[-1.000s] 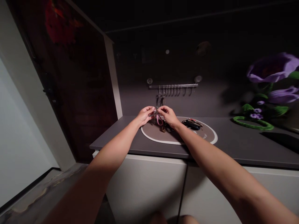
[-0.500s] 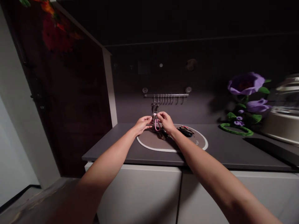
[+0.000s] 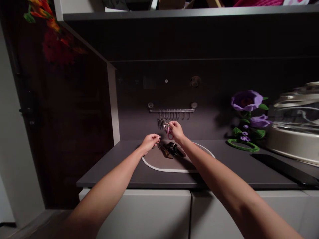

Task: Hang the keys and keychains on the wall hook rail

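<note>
My right hand [image 3: 176, 131] pinches a key ring with a pink strap [image 3: 170, 133] just below the hooks of a wall rail [image 3: 171, 110]. The pink loop hangs down beside the fingertips. A few small metal pieces, keys by their look, show at the left hooks. Lower and to the left, my left hand [image 3: 150, 143] is closed, thumb against fingers, over the left part of an oval mat [image 3: 164, 169]. What it pinches, if anything, is too small to make out. Between the hands a dark bunch of keys [image 3: 174, 149] lies on the mat.
Purple felt flowers [image 3: 247, 100] with a green ring base stand on the counter [image 3: 109, 166] to the right. Beside them are a cream appliance [image 3: 294, 142] with a clear top and a flat black object [image 3: 276, 166]. A shelf [image 3: 186, 13] overhangs above.
My left hand has moved down and away from the pink-strapped key ring, which my right hand still holds near the hooks. The view has tilted up, bringing the shelf's contents into sight.
</note>
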The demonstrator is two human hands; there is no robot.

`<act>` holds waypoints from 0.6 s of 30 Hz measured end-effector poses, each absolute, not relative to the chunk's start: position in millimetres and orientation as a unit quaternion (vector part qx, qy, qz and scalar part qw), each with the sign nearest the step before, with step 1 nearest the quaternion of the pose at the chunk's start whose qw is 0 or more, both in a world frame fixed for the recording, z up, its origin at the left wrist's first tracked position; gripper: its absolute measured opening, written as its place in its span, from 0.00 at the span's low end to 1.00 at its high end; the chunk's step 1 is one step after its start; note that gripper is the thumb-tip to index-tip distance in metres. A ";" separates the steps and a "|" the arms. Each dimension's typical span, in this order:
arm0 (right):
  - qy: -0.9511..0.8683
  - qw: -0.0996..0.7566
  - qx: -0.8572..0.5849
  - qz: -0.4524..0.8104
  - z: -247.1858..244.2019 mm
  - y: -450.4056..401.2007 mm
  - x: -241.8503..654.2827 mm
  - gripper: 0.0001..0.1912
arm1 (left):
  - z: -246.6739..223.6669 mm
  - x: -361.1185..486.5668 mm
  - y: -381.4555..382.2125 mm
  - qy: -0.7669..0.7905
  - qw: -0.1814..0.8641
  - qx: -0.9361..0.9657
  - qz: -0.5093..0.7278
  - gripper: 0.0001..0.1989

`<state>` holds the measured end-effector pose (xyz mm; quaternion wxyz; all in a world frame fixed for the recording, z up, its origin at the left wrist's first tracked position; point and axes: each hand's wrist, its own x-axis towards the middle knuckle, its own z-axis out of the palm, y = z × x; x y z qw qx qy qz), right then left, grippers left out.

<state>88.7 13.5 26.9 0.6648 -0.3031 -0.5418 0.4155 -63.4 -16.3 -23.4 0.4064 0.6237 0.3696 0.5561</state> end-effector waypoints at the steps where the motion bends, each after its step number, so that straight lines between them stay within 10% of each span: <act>1: -0.537 0.668 -0.303 0.417 30.9 15.5 89.6 0.06 | -23.2 -62.7 -16.7 0.373 0.402 0.625 0.555 0.14; 18: -0.476 0.700 -0.373 0.380 67.9 63.6 76.5 0.10 | -22.6 -62.6 -19.7 0.382 0.383 0.637 0.549 0.10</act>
